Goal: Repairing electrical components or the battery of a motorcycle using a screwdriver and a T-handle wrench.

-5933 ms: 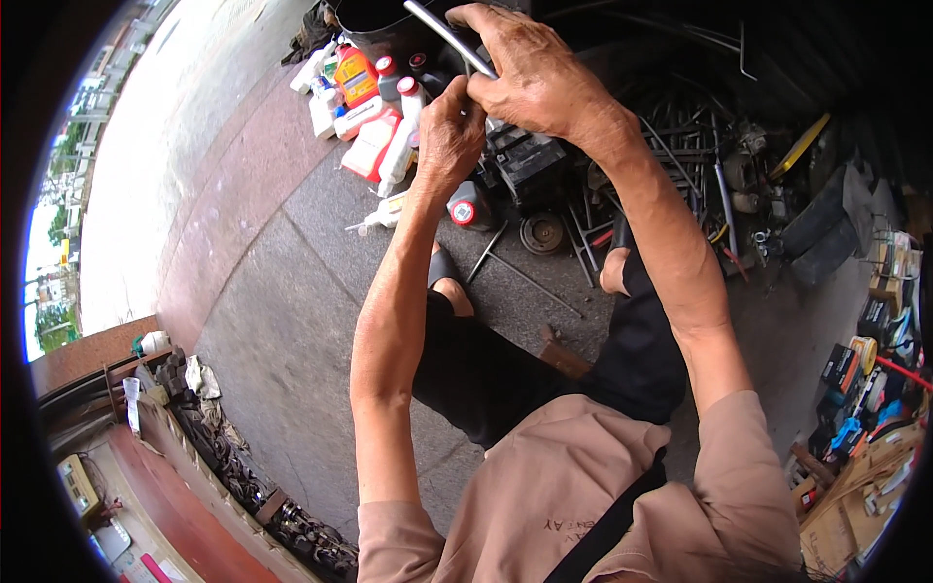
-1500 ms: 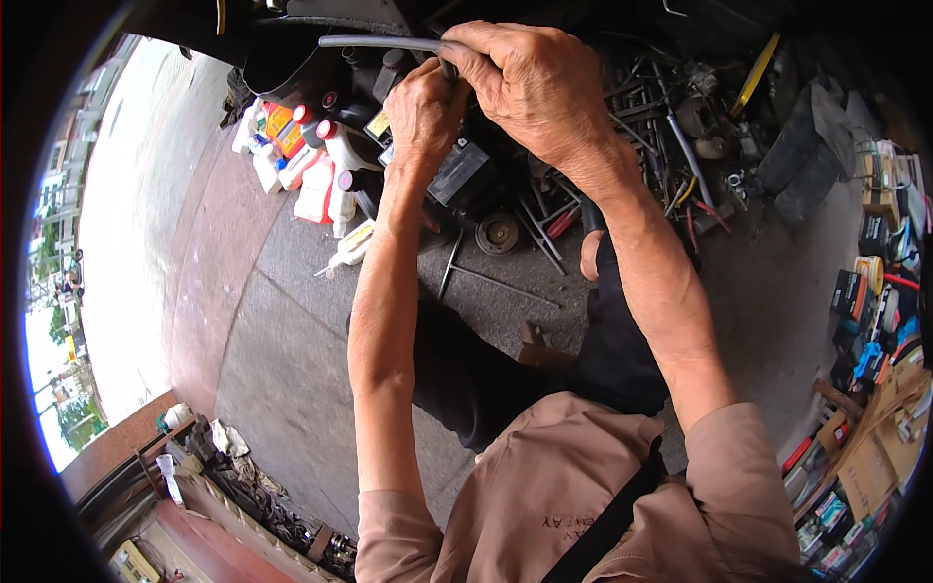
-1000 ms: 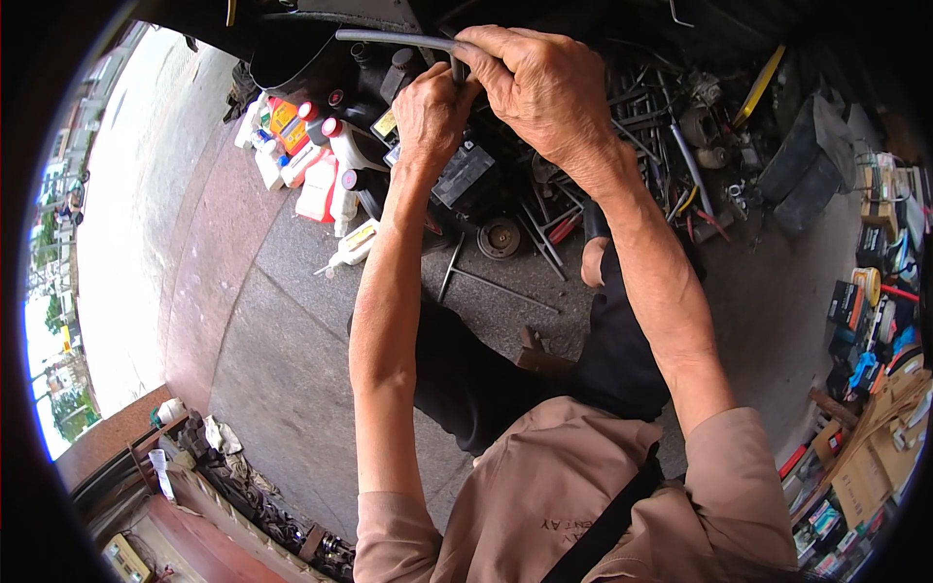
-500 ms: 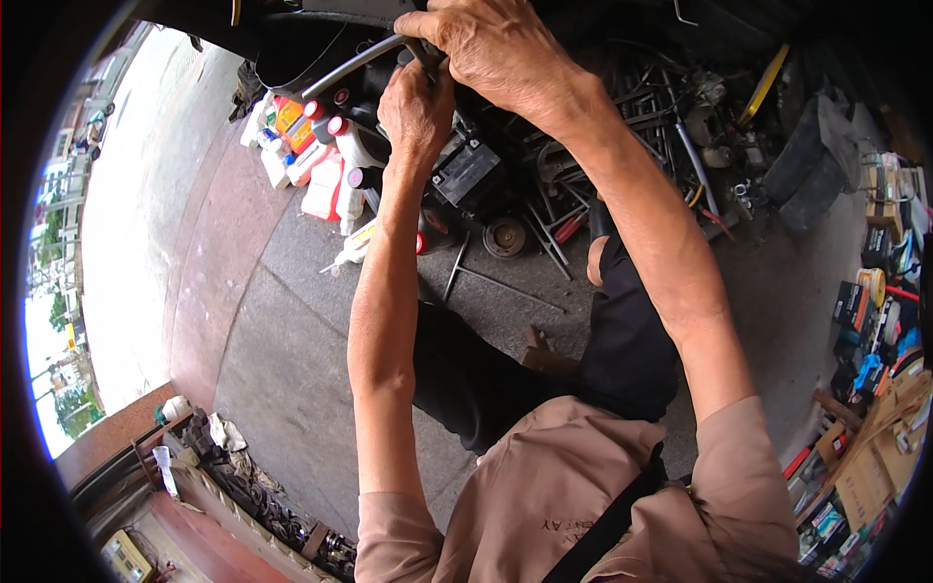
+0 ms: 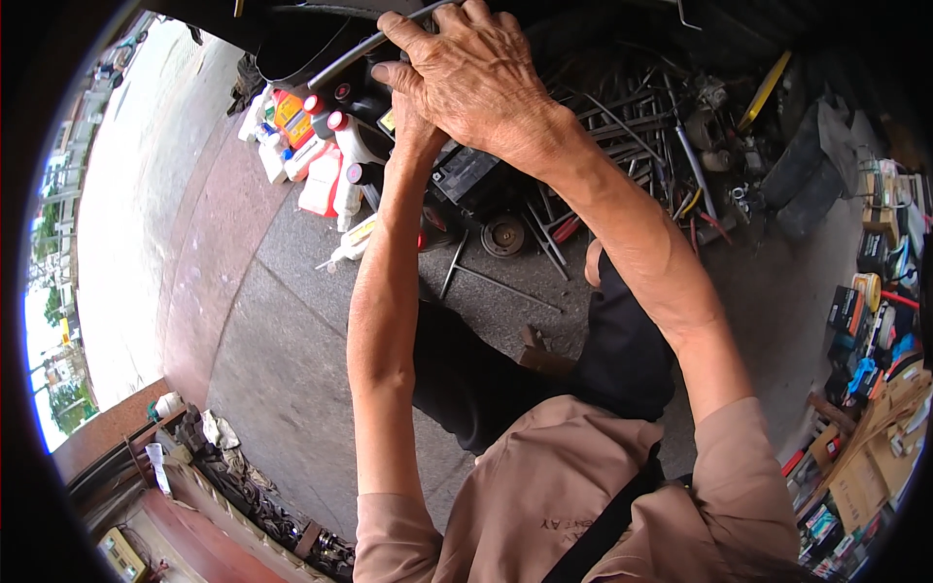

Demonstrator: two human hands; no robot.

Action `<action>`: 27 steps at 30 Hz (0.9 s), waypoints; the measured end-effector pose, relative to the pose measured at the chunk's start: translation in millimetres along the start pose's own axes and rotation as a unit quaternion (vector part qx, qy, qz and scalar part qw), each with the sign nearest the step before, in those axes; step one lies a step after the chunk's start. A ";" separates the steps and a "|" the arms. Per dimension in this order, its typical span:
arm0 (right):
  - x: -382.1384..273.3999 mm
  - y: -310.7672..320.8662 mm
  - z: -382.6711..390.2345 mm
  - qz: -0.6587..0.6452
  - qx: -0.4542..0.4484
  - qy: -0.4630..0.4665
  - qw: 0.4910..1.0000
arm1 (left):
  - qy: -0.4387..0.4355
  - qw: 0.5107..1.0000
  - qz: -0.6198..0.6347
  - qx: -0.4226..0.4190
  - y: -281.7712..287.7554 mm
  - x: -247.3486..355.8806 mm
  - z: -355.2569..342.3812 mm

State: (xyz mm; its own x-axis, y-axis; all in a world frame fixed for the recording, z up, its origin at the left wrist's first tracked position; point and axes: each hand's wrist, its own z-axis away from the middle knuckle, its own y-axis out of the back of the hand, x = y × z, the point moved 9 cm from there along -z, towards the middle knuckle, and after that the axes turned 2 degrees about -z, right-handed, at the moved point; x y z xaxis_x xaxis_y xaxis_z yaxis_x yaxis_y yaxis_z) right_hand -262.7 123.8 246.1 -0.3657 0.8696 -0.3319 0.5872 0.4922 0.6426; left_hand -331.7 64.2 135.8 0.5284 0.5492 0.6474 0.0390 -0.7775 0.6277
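Up at the top of the head view, my right hand (image 5: 476, 87) is bent over a grey metal rod (image 5: 342, 64), which slants up and to the right behind the index finger. Its thumb sticks out to the left, and the other fingers curl away so that their tips are hidden. My left hand (image 5: 413, 121) is raised just below and behind the right one. Only its wrist side shows, so its fingers and anything in them are covered. A dark overhanging part (image 5: 301, 44) lies beside the rod.
Oil bottles (image 5: 321, 180) crowd the floor at left, beside a black battery (image 5: 473, 180). A round metal part (image 5: 503, 236) and a T-handle wrench (image 5: 496, 283) lie nearer. Heaped tools (image 5: 632, 126) spread to the right. Boxes (image 5: 860, 481) line the right edge.
My right hand has shifted down and over my left hand, now hiding most of it. The rod's bent end, seen before between my hands, no longer shows.
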 end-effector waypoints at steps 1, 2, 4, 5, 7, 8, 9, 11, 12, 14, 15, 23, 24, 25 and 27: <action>3.0 -5.5 -2.4 -0.025 -0.035 -0.022 0.999 | -0.005 1.000 -0.002 0.009 1.1 0.4 0.1; 5.8 -12.0 -2.9 -0.051 -0.070 -0.044 0.995 | -0.009 1.000 -0.003 0.016 2.8 0.4 1.5; 9.0 -18.3 -7.7 -0.074 -0.089 0.003 0.993 | -0.022 0.999 -0.004 0.037 3.2 5.9 2.4; 7.2 -21.4 -8.8 -0.098 -0.109 0.050 0.988 | -0.028 0.998 -0.005 0.050 3.2 9.0 3.3; 9.7 -26.7 -10.8 -0.214 -0.191 0.023 0.958 | -0.032 0.996 -0.018 0.083 5.6 12.0 8.2; 9.4 -26.8 -9.3 -0.225 -0.203 0.004 0.953 | -0.031 0.994 -0.031 0.104 6.5 13.6 10.6; 10.4 -26.5 -7.3 -0.235 -0.216 -0.013 0.948 | -0.030 0.991 -0.041 0.122 6.7 12.9 11.4; 13.1 -19.0 -6.3 -0.292 -0.167 0.027 0.941 | -0.027 0.989 -0.048 0.139 10.5 6.4 12.6; 9.1 -10.2 -7.6 -0.311 -0.147 0.042 0.938 | -0.064 0.993 0.031 0.093 12.8 -5.8 10.0; 9.8 -3.0 -12.1 -0.313 -0.252 -0.025 0.915 | -0.043 0.995 0.088 0.032 9.5 -13.7 8.9; 22.1 9.2 -11.8 -0.245 -0.232 -0.029 0.941 | 0.005 0.991 0.130 0.021 6.6 -22.3 5.6; 97.5 119.2 -5.6 0.078 0.247 -0.114 0.959 | 0.080 0.958 0.275 -0.009 6.6 -13.8 5.1; 96.5 109.8 -2.9 0.064 0.204 -0.124 0.969 | 0.072 0.958 0.278 -0.006 6.7 -16.6 4.2; 96.9 97.0 1.4 0.050 0.161 -0.134 0.977 | 0.062 0.958 0.281 -0.005 7.2 -17.3 2.4; 106.8 77.7 4.5 -0.008 0.080 -0.162 0.983 | 0.056 0.963 0.265 0.001 6.6 -14.9 -0.6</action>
State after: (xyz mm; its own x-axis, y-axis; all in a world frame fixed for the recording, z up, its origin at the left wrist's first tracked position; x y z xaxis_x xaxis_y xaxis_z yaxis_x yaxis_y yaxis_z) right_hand -252.9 255.1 257.5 -0.1422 0.8155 -0.5611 0.6987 0.4842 0.5267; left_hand -339.8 51.1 130.6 0.3806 0.1053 0.9187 -0.2081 -0.9583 0.1961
